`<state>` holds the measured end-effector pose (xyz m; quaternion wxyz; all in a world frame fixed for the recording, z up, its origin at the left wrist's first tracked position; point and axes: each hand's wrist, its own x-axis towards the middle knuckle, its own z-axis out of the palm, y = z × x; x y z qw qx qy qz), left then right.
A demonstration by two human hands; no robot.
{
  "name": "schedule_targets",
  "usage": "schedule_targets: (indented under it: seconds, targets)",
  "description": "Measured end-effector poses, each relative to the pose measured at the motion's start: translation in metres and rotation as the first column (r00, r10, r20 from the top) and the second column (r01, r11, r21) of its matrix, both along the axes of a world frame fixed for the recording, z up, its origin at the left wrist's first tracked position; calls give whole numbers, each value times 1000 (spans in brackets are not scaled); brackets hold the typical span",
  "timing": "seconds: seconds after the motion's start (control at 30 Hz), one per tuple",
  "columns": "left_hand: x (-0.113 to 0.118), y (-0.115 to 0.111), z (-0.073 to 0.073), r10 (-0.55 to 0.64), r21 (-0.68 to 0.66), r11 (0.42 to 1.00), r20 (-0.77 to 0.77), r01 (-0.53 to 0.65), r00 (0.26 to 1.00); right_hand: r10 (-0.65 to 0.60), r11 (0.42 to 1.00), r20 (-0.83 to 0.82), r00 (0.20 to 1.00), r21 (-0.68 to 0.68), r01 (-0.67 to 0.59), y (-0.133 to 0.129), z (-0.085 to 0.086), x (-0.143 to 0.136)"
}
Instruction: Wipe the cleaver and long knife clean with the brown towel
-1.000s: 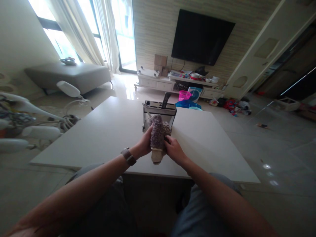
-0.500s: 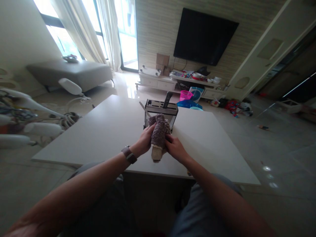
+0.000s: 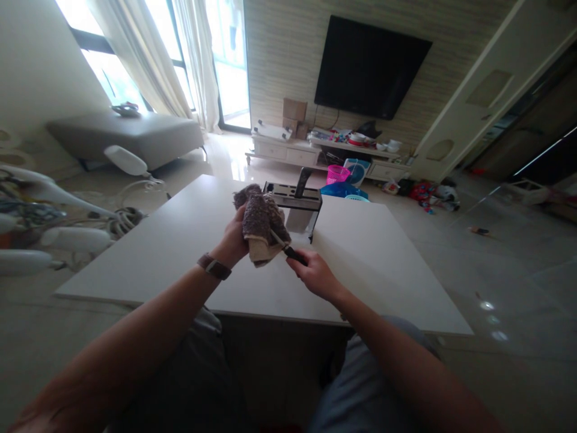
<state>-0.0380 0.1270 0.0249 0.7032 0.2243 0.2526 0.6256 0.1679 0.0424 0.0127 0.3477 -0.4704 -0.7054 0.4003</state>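
My left hand (image 3: 234, 239) is closed round a fuzzy purple-brown cloth (image 3: 258, 218) with a beige underside, above the white table (image 3: 180, 252). In my right hand (image 3: 315, 273) is the black handle of a knife-like tool (image 3: 295, 255); its metal part runs up-left against the cloth, its far end hidden there. Just behind the cloth stands a black and silver knife block (image 3: 300, 201) with slots on top and one black handle (image 3: 303, 180) sticking up from it.
Beyond the table are a pink basket (image 3: 337, 174), a blue tub (image 3: 338, 190) and a low white cabinet (image 3: 279, 149) with clutter on top. White chair-like parts and cables (image 3: 128, 221) lie left, a grey bench (image 3: 135, 135) farther back.
My left hand and the cloth have moved left and slightly up, away from the block's front. My right hand has drawn apart from the cloth, and the black handle it holds now shows.
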Motion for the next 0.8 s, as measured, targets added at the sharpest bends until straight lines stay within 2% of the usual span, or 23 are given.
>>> schedule_targets:
  seconds: [0.1, 0.2, 0.3, 0.4, 0.5, 0.6, 0.7, 0.8]
  targets:
    - [-8, 1, 12, 8, 59, 998, 16, -9, 1000, -17, 998, 70, 997, 54, 13, -1, 2, 0]
    - [-16, 2, 19, 71, 92, 993, 70, -77, 995, -24, 995, 130, 991, 97, 11, -2, 3, 0]
    - [-24, 3, 21, 117, 134, 983, 89, -128, 989, -32, 993, 207, 978, 116, 8, -3, 3, 1]
    - [-29, 2, 18, 82, 138, 986, 75, -92, 994, -80, 992, 225, 971, 112, 55, -4, 2, 4]
    - [-30, 1, 16, 47, 113, 992, 49, -53, 998, -95, 995, 105, 990, 47, 91, -3, 0, 7]
    - [-26, -3, 16, 1, 99, 995, 35, -4, 999, -87, 990, -126, 988, -117, 72, 0, -2, 6]
    - [-15, -10, 16, -58, 100, 994, 34, 54, 998, -101, 955, -383, 918, -298, -19, 1, -4, 2]
    - [2, -18, 12, -101, 58, 993, 8, 100, 995, -139, 918, -528, 838, -385, -91, 0, -5, -4]
